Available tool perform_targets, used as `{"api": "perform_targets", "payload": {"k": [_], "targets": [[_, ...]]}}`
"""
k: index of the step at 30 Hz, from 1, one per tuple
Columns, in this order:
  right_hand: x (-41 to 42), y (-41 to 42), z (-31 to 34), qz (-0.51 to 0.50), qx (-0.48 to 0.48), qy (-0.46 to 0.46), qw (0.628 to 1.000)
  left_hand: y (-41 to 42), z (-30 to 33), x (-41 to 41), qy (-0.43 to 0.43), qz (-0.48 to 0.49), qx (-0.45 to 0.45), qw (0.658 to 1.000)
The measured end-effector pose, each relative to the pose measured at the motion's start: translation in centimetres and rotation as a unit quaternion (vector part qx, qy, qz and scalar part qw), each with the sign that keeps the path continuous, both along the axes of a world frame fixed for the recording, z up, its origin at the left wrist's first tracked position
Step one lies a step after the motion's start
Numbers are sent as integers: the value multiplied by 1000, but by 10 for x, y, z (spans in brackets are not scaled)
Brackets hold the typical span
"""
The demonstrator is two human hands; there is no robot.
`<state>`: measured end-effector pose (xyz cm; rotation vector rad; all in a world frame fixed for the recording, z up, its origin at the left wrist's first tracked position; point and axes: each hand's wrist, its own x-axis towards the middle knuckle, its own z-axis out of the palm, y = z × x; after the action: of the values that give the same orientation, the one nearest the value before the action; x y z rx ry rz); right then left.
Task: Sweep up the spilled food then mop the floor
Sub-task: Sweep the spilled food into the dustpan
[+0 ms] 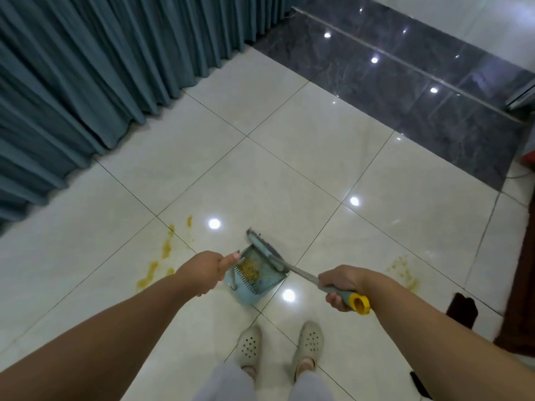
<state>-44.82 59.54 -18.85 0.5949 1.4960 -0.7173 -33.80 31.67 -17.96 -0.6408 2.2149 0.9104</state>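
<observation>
A light blue dustpan [262, 280] sits on the white tiled floor in front of my feet, with yellow food crumbs [248, 268] piled inside it near its comb teeth. My left hand [207, 272] grips the dustpan's handle, thumb pointing forward. My right hand [340, 285] grips the broom handle [301, 273] near its yellow end cap [359, 304]. The broom head [262, 247] rests at the dustpan's far edge. Yellow-orange smears [162, 256] stain the tiles to the left, and a fainter smear [404, 270] lies to the right.
Teal curtains [86, 82] hang along the left side down to the floor. A dark marble strip [405, 91] crosses the floor at the far right. A dark brown mat [518, 285] lies at the right edge. My feet in pale perforated shoes [279, 342] stand behind the dustpan.
</observation>
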Motion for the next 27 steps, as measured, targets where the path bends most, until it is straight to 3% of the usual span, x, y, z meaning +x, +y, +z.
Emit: {"api": "perform_targets", "payload": {"k": [7, 12, 18, 27], "targets": [[-13, 1, 38, -25, 1, 31, 999, -10, 1, 9, -1, 17, 14, 1000], [-16, -12, 23, 7, 41, 65, 997, -21, 4, 19, 4, 34, 33, 999], [0, -23, 10, -29, 38, 30, 998, -29, 5, 32, -2, 24, 17, 1000], [8, -17, 45, -53, -3, 4, 999, -33, 7, 38, -7, 24, 6, 1000]]}}
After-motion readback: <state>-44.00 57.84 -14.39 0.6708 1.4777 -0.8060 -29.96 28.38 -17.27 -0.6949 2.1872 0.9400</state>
